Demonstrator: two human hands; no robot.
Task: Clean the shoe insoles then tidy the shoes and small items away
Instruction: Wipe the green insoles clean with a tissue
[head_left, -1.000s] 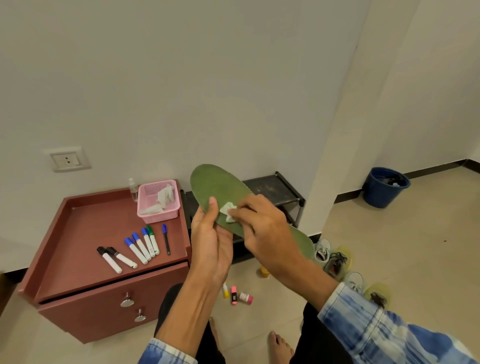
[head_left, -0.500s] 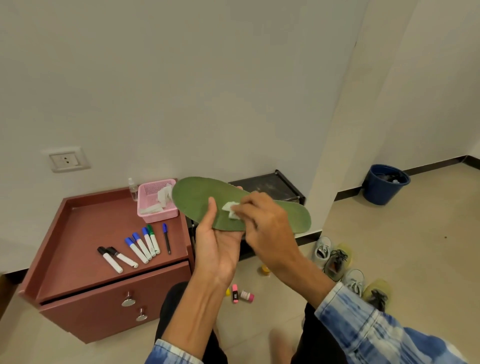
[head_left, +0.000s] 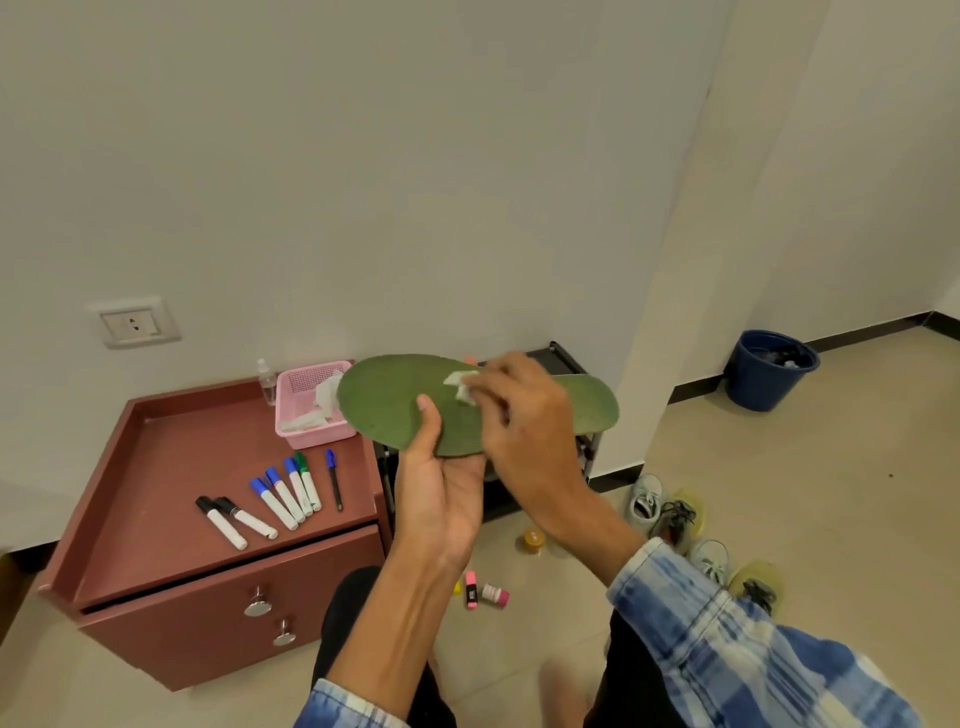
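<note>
A green insole (head_left: 395, 405) is held flat and level in front of me. My left hand (head_left: 441, 488) grips its near edge, thumb on top. My right hand (head_left: 524, 431) pinches a small white wipe (head_left: 462, 387) and presses it on the insole's upper face. Two pairs of shoes (head_left: 675, 514) stand on the floor at the right, by the black shoe rack (head_left: 561, 358). Small bottles (head_left: 483, 595) and a yellow jar (head_left: 532, 540) lie on the floor under my arms.
A red-brown cabinet (head_left: 156, 467) at the left carries several markers (head_left: 280, 493), a pink basket (head_left: 306, 410) of wipes and a clear spray bottle (head_left: 266, 382). A blue bin (head_left: 769, 371) stands by the right wall. My knees and feet fill the bottom edge.
The insole has swung from a steep slant to lying level, its toe end now over the pink basket. My right hand with the wipe has slid a little along it.
</note>
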